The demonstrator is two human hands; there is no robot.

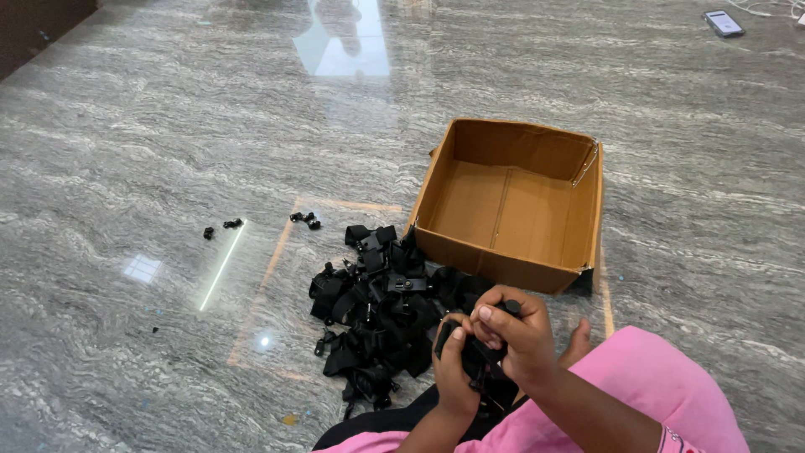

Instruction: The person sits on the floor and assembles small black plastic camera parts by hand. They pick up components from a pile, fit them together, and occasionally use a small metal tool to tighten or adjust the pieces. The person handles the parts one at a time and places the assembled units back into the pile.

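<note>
- Black strap piece (pixel 474 356) sits just in front of cardboard box (pixel 510 205), held over the lap by both hands.
- L hand (pixel 453 369) fingers curl around it from below; R hand (pixel 511 331) fingers pinch its top end.
- Looks light, floppy webbing w/ stiff plastic clip; best gripped at the clip.
- Strap pile (pixel 377 310) touches box's near-left corner; small loose bits (pixel 306 220) further left on floor.
- Phone (pixel 724 23) far behind box; nothing blocks.
</note>
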